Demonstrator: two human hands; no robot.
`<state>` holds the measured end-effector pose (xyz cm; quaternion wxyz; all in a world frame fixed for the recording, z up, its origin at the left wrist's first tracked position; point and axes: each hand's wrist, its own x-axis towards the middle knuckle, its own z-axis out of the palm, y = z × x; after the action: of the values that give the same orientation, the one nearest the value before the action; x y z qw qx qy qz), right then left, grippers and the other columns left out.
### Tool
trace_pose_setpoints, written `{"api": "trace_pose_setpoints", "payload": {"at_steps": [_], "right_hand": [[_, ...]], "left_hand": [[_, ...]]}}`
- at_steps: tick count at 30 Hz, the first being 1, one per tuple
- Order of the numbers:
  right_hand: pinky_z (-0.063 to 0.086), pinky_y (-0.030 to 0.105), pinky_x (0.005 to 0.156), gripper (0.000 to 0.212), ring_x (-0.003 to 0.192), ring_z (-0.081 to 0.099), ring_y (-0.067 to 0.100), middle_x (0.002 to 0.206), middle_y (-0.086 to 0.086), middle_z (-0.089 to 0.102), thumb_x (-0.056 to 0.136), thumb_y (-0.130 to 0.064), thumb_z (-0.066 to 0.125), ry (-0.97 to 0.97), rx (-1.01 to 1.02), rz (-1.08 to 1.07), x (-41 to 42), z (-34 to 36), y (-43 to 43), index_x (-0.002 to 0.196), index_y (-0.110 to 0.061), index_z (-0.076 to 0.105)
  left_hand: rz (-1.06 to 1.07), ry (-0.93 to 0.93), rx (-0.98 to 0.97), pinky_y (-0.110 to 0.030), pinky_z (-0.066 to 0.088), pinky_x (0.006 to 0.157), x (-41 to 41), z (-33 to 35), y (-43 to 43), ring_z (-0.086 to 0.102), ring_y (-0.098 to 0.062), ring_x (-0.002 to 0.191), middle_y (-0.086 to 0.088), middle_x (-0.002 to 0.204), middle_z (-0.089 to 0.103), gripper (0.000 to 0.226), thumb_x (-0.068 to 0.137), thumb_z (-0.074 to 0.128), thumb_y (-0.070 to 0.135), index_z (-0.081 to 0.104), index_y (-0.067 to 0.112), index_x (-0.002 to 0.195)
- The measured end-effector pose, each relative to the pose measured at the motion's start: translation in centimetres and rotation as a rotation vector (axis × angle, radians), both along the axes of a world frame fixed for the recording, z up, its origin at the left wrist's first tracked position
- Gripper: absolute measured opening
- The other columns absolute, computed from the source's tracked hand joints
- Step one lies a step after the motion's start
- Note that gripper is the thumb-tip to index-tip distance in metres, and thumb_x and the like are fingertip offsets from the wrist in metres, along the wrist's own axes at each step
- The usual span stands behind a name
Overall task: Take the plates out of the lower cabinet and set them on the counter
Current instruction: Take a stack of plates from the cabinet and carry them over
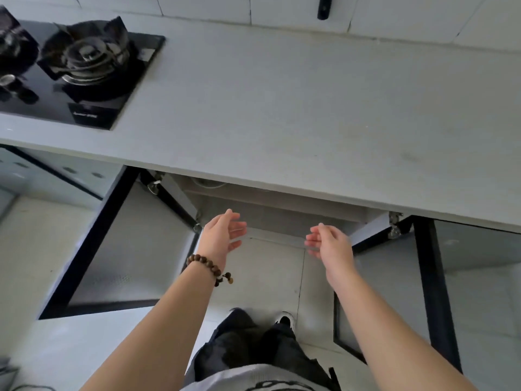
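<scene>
Both hands are held out in front of the open lower cabinet (pixel 270 218), palms turned towards each other with a gap between them. The left hand (pixel 222 235) has its fingers (pixel 236 225) loosely spread and holds nothing. The right hand (pixel 329 244) has its fingers (pixel 313 238) relaxed in the same way and is also empty. A brown bead bracelet (pixel 208 268) sits on the left wrist.

Beyond and above the fingers, tucked just under the front edge of the bench (pixel 282 108), a pale curved rim (pixel 208 182) shows inside the cabinet. Whether it is a plate cannot be told, since the bench hides the rest.

The left cabinet door (pixel 121 249) stands swung out to the left of the fingers, and the right cabinet door (pixel 423 277) stands swung out to their right. A black gas hob (pixel 79 69) is set into the bench well beyond the left fingers and further left. The tiled floor (pixel 267 277) lies below the hands.
</scene>
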<state>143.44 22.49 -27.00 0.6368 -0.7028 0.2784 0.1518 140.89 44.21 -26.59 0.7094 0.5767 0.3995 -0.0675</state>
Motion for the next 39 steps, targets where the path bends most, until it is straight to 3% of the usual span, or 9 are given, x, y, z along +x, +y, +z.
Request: {"api": "trace_pose_setpoints", "payload": {"at_steps": [8,15,19,22,26,27,31,34,39], "right_hand": [[0.054,0.033,0.069,0.025,0.075,0.067,0.019,0.082,0.007,0.069,0.100,-0.022,0.046,0.034,0.042,0.036,3.6,-8.5,3.6,0.087,-0.013,0.065],[0.054,0.033,0.064,0.023,0.070,0.066,0.020,0.080,0.008,0.068,0.099,-0.020,0.048,0.027,0.158,0.019,9.8,-19.6,6.4,0.086,-0.010,0.064],[0.051,0.032,0.059,0.022,0.067,0.065,0.019,0.077,0.007,0.068,0.099,-0.020,0.047,-0.001,0.208,-0.002,14.2,-26.7,8.0,0.085,-0.011,0.062],[0.049,0.029,0.051,0.016,0.061,0.064,0.017,0.076,0.006,0.066,0.099,-0.022,0.047,-0.014,0.202,-0.014,17.7,-31.4,8.7,0.100,-0.011,0.060],[0.051,0.033,0.052,0.034,0.062,0.062,0.022,0.094,0.013,0.065,0.097,-0.036,0.051,-0.042,0.110,0.030,23.5,-35.0,9.0,0.122,-0.013,0.050],[0.052,0.032,0.049,0.040,0.060,0.061,0.021,0.098,0.015,0.063,0.096,-0.038,0.051,-0.060,0.084,0.048,24.8,-35.3,9.0,0.126,-0.011,0.048],[0.055,0.029,0.042,0.048,0.060,0.062,0.023,0.104,0.019,0.060,0.097,-0.034,0.052,-0.120,0.082,0.121,27.8,-36.0,9.3,0.133,-0.004,0.042],[0.056,0.036,0.057,0.044,0.071,0.065,0.026,0.123,0.019,0.059,0.098,-0.027,0.051,-0.097,0.191,0.127,28.5,-36.3,9.7,0.137,-0.007,0.042],[0.054,0.036,0.055,0.033,0.079,0.063,0.023,0.117,0.012,0.057,0.101,-0.018,0.045,-0.084,0.282,0.121,29.1,-36.7,10.3,0.133,-0.014,0.043]], "left_hand": [[0.079,-0.031,-0.091,-0.034,0.051,0.071,3.3,-7.2,2.3,0.070,-0.018,0.082,-0.001,0.079,0.074,0.029,0.098,0.048,0.037,0.066,0.015,0.103],[0.103,-0.089,-0.140,-0.041,0.056,0.082,8.6,-18.5,3.4,0.068,-0.023,0.078,-0.009,0.087,0.069,0.018,0.099,0.050,0.029,0.057,0.015,0.107],[0.094,-0.136,-0.145,-0.041,0.057,0.077,13.5,-25.6,4.0,0.068,-0.026,0.078,-0.013,0.090,0.068,0.021,0.098,0.049,0.023,0.054,0.010,0.114],[0.048,-0.091,-0.050,-0.036,0.058,0.066,17.8,-30.5,4.0,0.066,-0.026,0.071,-0.014,0.089,0.067,0.023,0.099,0.046,0.019,0.054,0.007,0.117],[-0.003,-0.112,0.077,-0.047,0.056,0.087,23.3,-34.5,4.2,0.069,-0.033,0.084,-0.022,0.114,0.065,0.053,0.086,0.065,0.029,0.048,0.004,0.130],[-0.016,-0.125,0.091,-0.048,0.057,0.084,24.4,-35.1,4.4,0.070,-0.034,0.086,-0.022,0.112,0.066,0.055,0.081,0.067,0.033,0.051,0.004,0.125],[-0.035,-0.194,0.066,-0.047,0.061,0.064,27.2,-36.6,4.7,0.072,-0.034,0.072,-0.021,0.097,0.069,0.011,0.088,0.066,0.025,0.058,0.018,0.086],[-0.032,-0.246,-0.030,-0.039,0.059,0.047,28.0,-37.4,4.7,0.067,-0.030,0.070,-0.012,0.091,0.066,0.014,0.089,0.066,0.014,0.056,0.023,0.084],[-0.041,-0.283,-0.078,-0.034,0.055,0.042,28.7,-37.7,4.8,0.066,-0.027,0.066,-0.004,0.081,0.063,0.022,0.088,0.063,0.004,0.058,0.024,0.080]]}}
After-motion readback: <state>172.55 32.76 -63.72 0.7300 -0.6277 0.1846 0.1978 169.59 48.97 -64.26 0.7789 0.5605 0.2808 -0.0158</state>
